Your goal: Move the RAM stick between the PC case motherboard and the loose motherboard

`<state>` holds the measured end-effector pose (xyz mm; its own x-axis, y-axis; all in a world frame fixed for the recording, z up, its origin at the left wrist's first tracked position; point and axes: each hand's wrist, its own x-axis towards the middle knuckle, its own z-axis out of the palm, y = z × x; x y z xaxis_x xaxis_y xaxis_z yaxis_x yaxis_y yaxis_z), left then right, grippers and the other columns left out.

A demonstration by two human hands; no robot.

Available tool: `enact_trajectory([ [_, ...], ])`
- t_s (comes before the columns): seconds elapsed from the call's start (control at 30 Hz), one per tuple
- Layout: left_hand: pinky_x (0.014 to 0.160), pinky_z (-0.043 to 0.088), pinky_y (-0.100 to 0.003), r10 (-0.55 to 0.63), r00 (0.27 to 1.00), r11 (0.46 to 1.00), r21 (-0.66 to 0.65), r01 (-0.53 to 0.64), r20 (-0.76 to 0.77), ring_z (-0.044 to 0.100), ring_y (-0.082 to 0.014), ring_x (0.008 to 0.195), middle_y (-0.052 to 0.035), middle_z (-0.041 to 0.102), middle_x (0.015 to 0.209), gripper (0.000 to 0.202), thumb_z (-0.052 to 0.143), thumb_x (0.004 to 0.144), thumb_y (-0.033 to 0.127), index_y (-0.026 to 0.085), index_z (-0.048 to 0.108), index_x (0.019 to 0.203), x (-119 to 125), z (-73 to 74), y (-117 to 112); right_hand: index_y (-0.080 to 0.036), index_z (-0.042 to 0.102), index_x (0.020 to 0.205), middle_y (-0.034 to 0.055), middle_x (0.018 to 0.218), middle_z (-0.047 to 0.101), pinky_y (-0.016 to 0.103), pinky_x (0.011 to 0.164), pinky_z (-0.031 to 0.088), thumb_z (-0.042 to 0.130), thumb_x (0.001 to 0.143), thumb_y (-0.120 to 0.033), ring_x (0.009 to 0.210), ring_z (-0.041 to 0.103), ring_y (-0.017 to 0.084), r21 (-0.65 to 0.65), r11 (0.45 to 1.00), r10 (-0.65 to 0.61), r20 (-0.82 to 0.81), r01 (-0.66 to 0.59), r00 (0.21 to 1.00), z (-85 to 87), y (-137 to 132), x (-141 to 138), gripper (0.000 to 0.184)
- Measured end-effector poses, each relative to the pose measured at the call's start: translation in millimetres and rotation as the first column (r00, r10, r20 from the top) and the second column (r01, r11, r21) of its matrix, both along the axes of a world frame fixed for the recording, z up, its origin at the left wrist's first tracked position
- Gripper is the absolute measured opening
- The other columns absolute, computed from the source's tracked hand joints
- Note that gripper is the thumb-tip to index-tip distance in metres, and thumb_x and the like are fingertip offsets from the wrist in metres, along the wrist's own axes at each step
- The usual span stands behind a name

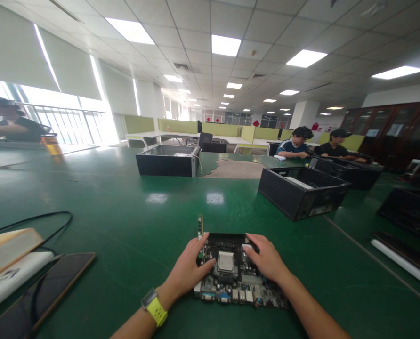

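Note:
A computer motherboard [245, 281] lies on the green table in front of me, its port side facing me. A silver processor [226, 261] sits in the socket near its middle. At the board's far left, a memory stick [200, 223] stands upright. My left hand [193, 263] grips the left side, thumb over the board and fingers at the far left corner. Opposite it, my right hand [264, 256] holds the right side, thumb resting on top near the far right corner. The fingertips of both hands are partly hidden.
Open black computer cases stand beyond the board, one at centre-left [167, 165] and one at right [298, 197]. A dark phone [51, 292] and a white box [19, 273] with a cable lie at left. Several people sit around the table [118, 202].

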<state>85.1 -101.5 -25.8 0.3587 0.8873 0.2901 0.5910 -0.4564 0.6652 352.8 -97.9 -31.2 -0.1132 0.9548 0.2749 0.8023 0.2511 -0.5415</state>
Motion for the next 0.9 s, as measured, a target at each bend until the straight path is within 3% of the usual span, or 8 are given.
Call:
enact_trajectory([
  [0.57, 0.103, 0.031, -0.043, 0.029, 1.000, 0.999, -0.024, -0.029, 0.007, 0.043, -0.0253, 0.119, -0.0119, 0.045, 0.130, 0.066, 0.053, 0.079, 0.035, 0.020, 0.031, 0.139, 0.3, -2.2, 0.6, -0.017, 0.052, 0.126, 0.0068, 0.127, 0.054, 0.037, 0.101, 0.031, 0.044, 0.083, -0.041, 0.119, 0.044, 0.022, -0.025, 0.999, 0.030, 0.067, -0.029, 0.997, 2.3, -0.9, -1.0, 0.050],
  [0.9, 0.101, 0.035, -0.041, 0.065, 0.998, 0.997, 0.039, -0.064, -0.018, 0.047, -0.0249, 0.113, -0.0117, 0.051, 0.122, 0.064, 0.054, 0.078, 0.036, 0.018, 0.035, 0.137, 0.4, -3.3, 1.3, -0.014, 0.062, 0.114, 0.0100, 0.120, 0.059, 0.037, 0.101, 0.034, 0.049, 0.080, -0.042, 0.114, 0.051, 0.022, 0.014, 0.999, -0.044, -0.079, 0.045, 0.996, -1.2, 0.8, 0.5, 0.045],
])
